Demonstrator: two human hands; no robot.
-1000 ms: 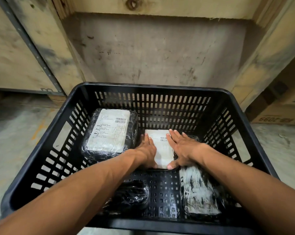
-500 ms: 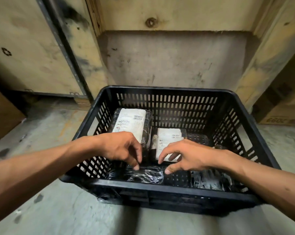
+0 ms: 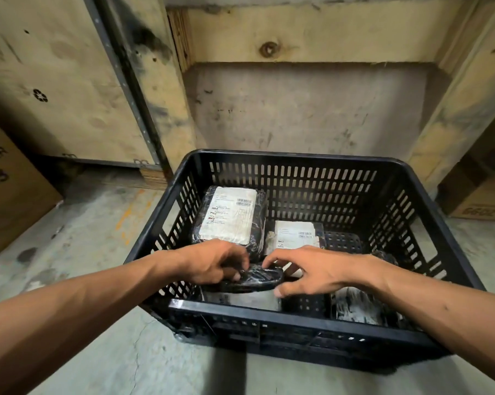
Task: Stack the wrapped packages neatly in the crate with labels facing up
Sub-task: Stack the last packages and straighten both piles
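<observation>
Both hands reached into the black crate (image 3: 294, 309) on the concrete floor (image 3: 92, 229). The left hand (image 3: 212, 263) and right hand (image 3: 311, 273) each had a curled-finger grip on a dark wrapped package (image 3: 253, 277), lifted at the near left of the crate. Two labelled packages, the larger (image 3: 230, 218) beside the smaller (image 3: 296, 233), lay label-up by the far wall; another package (image 3: 360, 306) lay near right.
</observation>
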